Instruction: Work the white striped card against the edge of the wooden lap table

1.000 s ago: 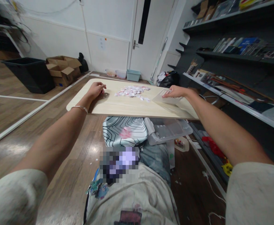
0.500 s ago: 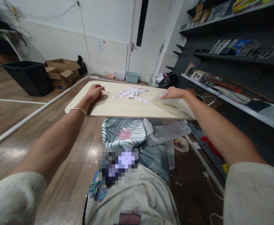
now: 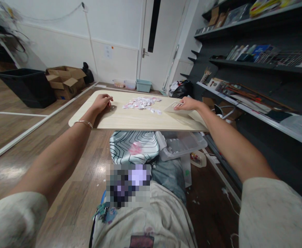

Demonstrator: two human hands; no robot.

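A low pale wooden table (image 3: 130,120) stands in front of me. A heap of small pink and white paper pieces (image 3: 140,102) lies at its middle. My left hand (image 3: 102,102) rests on the tabletop left of the heap, its fingers curled under; what they hold, if anything, is hidden. My right hand (image 3: 186,103) lies on a clear plastic compartment tray (image 3: 175,108) at the table's right side, fingers closed on its edge.
Under the table lie a patterned cushion (image 3: 132,146) and a clear plastic box (image 3: 182,144). Dark shelves (image 3: 257,62) full of supplies line the right wall. A black bin (image 3: 24,86) and cardboard boxes (image 3: 65,81) stand far left, near a white door (image 3: 156,44).
Both hands stay where they were on the table and the tray. Only my head has shifted slightly, moving the view a little to the right.
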